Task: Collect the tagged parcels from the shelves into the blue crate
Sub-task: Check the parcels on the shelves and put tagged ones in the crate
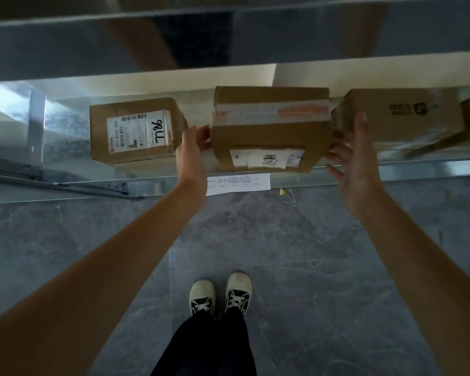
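Note:
A brown cardboard parcel (269, 131) with tape across its top and a white label on its front face stands on the metal shelf (65, 131), in the middle. My left hand (192, 150) presses against its left side. My right hand (356, 161) sits at its right side with fingers spread, fingertips at the box's corner. To the left, a second parcel (136, 130) carries a white label with handwritten marks. A third parcel (399, 115) lies to the right, behind my right hand. The blue crate is out of view.
A white paper tag (238, 184) hangs on the shelf's front edge below the middle parcel. An upper shelf (228, 36) runs overhead. A grey stone floor (323, 267) lies below, with my two shoes (220, 297) close to the shelf.

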{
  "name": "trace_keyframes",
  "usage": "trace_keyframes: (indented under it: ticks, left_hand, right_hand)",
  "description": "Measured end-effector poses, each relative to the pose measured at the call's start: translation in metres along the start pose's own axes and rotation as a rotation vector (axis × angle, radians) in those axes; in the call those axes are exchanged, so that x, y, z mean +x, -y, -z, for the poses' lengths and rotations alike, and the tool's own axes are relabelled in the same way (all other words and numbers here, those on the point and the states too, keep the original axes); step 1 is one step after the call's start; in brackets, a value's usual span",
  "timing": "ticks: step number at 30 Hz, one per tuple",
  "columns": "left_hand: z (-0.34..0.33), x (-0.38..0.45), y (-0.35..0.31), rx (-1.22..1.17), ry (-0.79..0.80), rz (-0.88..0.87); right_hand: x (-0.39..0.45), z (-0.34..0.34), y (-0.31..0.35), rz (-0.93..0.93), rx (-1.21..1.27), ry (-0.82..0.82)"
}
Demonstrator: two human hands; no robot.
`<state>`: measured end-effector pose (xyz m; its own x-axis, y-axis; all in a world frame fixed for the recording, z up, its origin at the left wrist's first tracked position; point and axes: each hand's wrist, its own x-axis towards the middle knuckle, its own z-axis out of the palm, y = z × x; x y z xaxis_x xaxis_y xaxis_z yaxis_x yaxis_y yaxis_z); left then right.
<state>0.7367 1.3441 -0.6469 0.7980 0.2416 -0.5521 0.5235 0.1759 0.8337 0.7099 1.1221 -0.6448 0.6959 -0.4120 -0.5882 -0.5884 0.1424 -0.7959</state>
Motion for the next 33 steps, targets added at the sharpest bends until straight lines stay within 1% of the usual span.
trace_keyframes:
  ticks: [3,7,10,11,14,16,19,20,22,24,26,27,28,29,30,31,32,33]
  left_hand:
    - [0.0,-0.009,0.0,0.0,0.023,-0.006]
    - [0.005,-0.013,0.003,-0.038,0.114,0.069]
    - [0.008,-0.014,0.006,0.028,0.145,0.044]
    - [0.01,-0.013,0.006,0.065,0.181,0.023]
    - [0.016,-0.009,0.001,0.23,0.375,-0.028]
    - [0.022,-0.004,-0.005,0.352,0.462,-0.011]
    - [0.033,0.007,-0.019,0.538,0.537,-0.01]
    - [0.038,0.011,-0.023,0.59,0.575,0.0]
    - [0.046,0.013,-0.03,0.664,0.672,0.018]
    - [0.051,0.013,-0.027,0.688,0.711,0.032]
    - [0.052,0.007,-0.019,0.641,0.682,0.045]
    - [0.051,0.003,-0.013,0.588,0.622,0.021]
    - [0.05,-0.001,-0.006,0.533,0.514,-0.03]
    - [0.049,-0.005,0.002,0.478,0.36,-0.095]
    - [0.049,-0.008,0.011,0.393,0.207,-0.123]
    - [0.048,-0.012,0.019,0.291,0.108,-0.084]
    - [0.048,-0.018,0.026,0.195,0.078,0.01]
    - [0.047,-0.025,0.031,0.114,0.121,0.12]
  right_hand:
    - [-0.006,0.0,-0.005,0.007,-0.003,-0.016]
    - [-0.017,-0.002,-0.013,-0.054,0.085,0.031]
    - [-0.024,-0.005,-0.016,-0.051,0.102,0.021]
    - [-0.025,-0.007,-0.018,-0.052,0.1,0.01]
    - [-0.032,-0.009,-0.024,-0.12,0.078,0.025]
    - [-0.041,-0.007,-0.029,-0.218,0.08,0.102]
    - [-0.059,0.0,-0.048,-0.331,0.083,0.244]
    - [-0.066,0.003,-0.056,-0.343,0.101,0.296]
    - [-0.077,0.009,-0.074,-0.309,0.184,0.431]
    - [-0.084,0.013,-0.088,-0.273,0.269,0.502]
    - [-0.088,0.007,-0.097,-0.261,0.363,0.445]
    - [-0.091,0.0,-0.099,-0.251,0.394,0.39]
    - [-0.093,-0.007,-0.101,-0.25,0.404,0.33]
    - [-0.096,-0.015,-0.101,-0.255,0.413,0.269]
    - [-0.099,-0.024,-0.101,-0.254,0.43,0.211]
    - [-0.103,-0.033,-0.1,-0.238,0.452,0.166]
    - [-0.108,-0.043,-0.097,-0.22,0.472,0.139]
    - [-0.113,-0.053,-0.097,-0.204,0.499,0.107]
